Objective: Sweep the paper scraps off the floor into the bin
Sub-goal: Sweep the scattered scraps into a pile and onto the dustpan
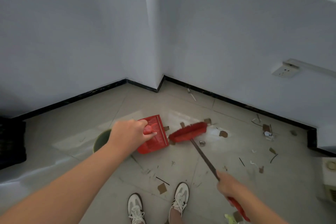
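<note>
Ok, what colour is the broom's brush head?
Red, same as the dustpan; the broom head shows in the head view, the only one.

Glossy red plastic dustpan [156, 135], bristly broom [189, 131], matt floor tiles [181, 103]

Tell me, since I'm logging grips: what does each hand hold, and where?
Left hand grips the dustpan by its handle top. Right hand grips the broom low on its shaft.
</note>
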Demonstrator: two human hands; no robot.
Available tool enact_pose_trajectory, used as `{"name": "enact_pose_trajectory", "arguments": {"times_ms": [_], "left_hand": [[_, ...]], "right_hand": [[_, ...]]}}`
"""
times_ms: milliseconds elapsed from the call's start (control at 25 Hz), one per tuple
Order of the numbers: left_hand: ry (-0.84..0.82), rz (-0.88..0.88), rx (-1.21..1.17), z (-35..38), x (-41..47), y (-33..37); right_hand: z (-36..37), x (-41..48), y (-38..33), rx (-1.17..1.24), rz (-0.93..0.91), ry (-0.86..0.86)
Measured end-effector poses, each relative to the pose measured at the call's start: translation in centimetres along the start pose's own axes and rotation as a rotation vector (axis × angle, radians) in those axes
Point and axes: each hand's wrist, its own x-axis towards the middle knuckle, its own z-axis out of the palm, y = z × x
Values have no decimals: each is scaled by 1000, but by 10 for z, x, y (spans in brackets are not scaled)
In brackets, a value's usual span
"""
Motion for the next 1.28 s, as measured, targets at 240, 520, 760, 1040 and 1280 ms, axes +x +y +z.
{"name": "enact_pose_trajectory", "arguments": {"times_ms": [240, 520, 760, 1040, 1280], "left_hand": [[-6, -20, -36, -11, -28, -13], [37, -121, -131, -7, -17, -17], [60, -50, -108, 17, 7, -13], [114, -96, -67, 27, 20, -23], [110, -134, -102, 9, 4, -28]], "right_hand": [[35, -83, 30, 21, 13, 95], [-60, -19, -35, 199, -131, 224], [-98, 92, -84, 380, -94, 141], [-78, 100, -4, 394, 21, 43], [55, -5, 94, 359, 207, -47]]}}
